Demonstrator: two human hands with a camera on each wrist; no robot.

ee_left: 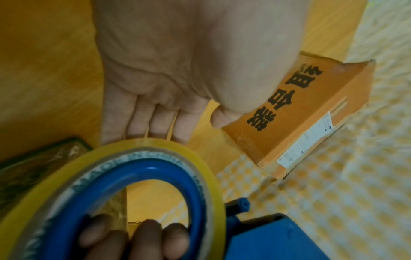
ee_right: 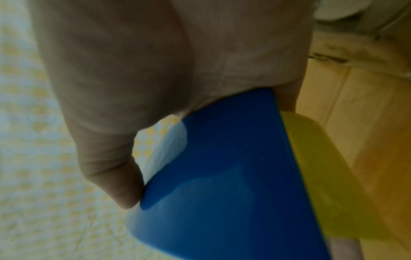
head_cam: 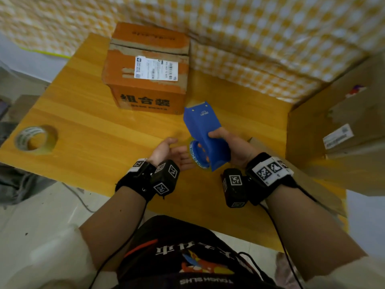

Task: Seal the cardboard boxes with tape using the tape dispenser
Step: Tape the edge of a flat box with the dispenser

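My right hand (head_cam: 235,147) grips a blue tape dispenser (head_cam: 203,122) above the table, nose pointing away from me; its thumb (ee_right: 120,184) presses the blue shell (ee_right: 222,176). Right fingers (ee_left: 144,237) curl through the blue hub. A yellowish tape roll (ee_left: 155,146) sits on that hub. My left hand (head_cam: 179,152) lies palm up beside the roll, its straight fingers (ee_left: 151,121) reaching behind the rim, where their tips are hidden. The orange cardboard box (head_cam: 145,65) stands at the table's far middle, flaps down, with a white label on top.
A spare tape roll (head_cam: 35,138) lies on the wooden table (head_cam: 83,122) at the left edge. Larger brown cardboard boxes (head_cam: 333,126) stand at the right. A yellow-checked cloth (head_cam: 250,38) hangs behind the table.
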